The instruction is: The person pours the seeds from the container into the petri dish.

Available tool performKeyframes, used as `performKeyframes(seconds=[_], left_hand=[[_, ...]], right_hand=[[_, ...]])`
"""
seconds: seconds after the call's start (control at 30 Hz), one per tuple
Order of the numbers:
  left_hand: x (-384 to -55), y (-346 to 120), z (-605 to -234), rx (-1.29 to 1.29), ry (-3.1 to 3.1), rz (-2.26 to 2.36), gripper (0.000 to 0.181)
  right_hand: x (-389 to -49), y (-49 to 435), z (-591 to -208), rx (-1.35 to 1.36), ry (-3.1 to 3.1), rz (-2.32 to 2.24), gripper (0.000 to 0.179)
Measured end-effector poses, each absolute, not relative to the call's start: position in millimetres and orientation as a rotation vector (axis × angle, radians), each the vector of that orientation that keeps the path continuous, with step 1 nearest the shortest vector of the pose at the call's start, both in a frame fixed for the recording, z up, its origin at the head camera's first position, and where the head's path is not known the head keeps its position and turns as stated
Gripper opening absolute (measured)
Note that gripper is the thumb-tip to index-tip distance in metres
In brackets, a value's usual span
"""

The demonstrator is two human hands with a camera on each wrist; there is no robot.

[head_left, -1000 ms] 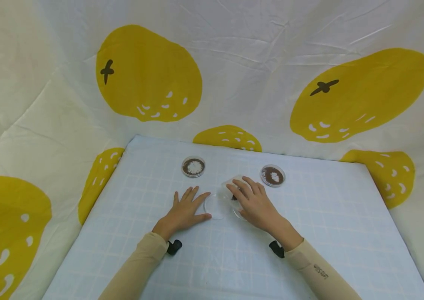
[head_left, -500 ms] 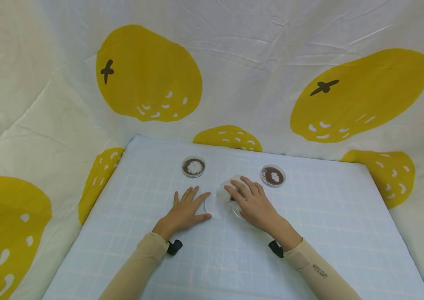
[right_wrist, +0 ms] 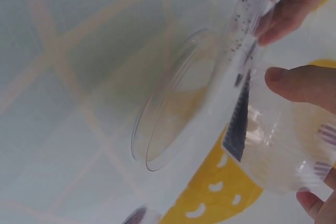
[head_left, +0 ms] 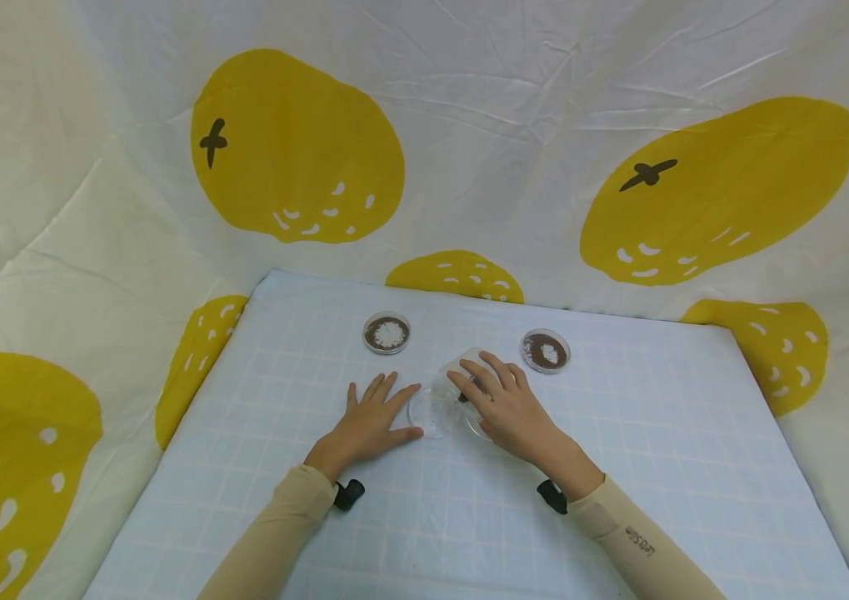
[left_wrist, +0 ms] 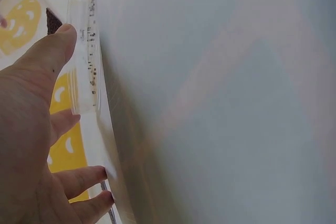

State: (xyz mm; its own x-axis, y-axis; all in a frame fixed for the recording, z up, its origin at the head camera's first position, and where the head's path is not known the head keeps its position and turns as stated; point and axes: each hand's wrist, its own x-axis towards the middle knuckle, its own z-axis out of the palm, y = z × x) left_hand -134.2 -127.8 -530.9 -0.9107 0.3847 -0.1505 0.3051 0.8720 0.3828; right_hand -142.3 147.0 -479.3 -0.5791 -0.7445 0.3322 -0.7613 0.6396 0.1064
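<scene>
My left hand [head_left: 367,427] lies with fingers spread beside a clear petri dish [head_left: 427,434], thumb and index finger touching its rim. Small dark specks show inside that dish in the left wrist view. Above its right side, my right hand [head_left: 511,410] grips a translucent plastic container [right_wrist: 283,142] between thumb and fingers. Tilted toward the dish, the container holds dark granules [right_wrist: 240,124] gathered at its lower edge. Under the right hand rests a clear round lid or dish [right_wrist: 173,103], partly hidden in the head view.
Two petri dishes with brown material and white powder stand farther back, one at left [head_left: 387,333] and one at right [head_left: 546,351]. A pale blue checked cloth [head_left: 424,533] covers the table. Behind it hangs a white curtain [head_left: 484,167] printed with yellow fruit.
The container in my right hand has tipped slightly further left over the petri dish. Dark specks now show in the dish. My left hand has kept its place.
</scene>
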Motion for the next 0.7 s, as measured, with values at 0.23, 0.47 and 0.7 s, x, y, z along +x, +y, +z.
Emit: performKeyframes(seconds=[0.23,0.47,0.7], left_hand=[[-133.5,-127.0,-529.4,0.522,2.822,0.527,0.080],[-133.2,-126.8,-528.9,0.517,2.821,0.519,0.081],[-132.6,-127.4,-529.8,0.522,2.825,0.518,0.081]], right_hand=[[-141.9,145.8,-478.4,1.207,-2.502,0.062,0.095],[-142.5,144.6,-478.5,1.209,-2.497,0.057,0.095],[-142.4,143.5,-478.5,1.213,-2.500,0.051,0.096]])
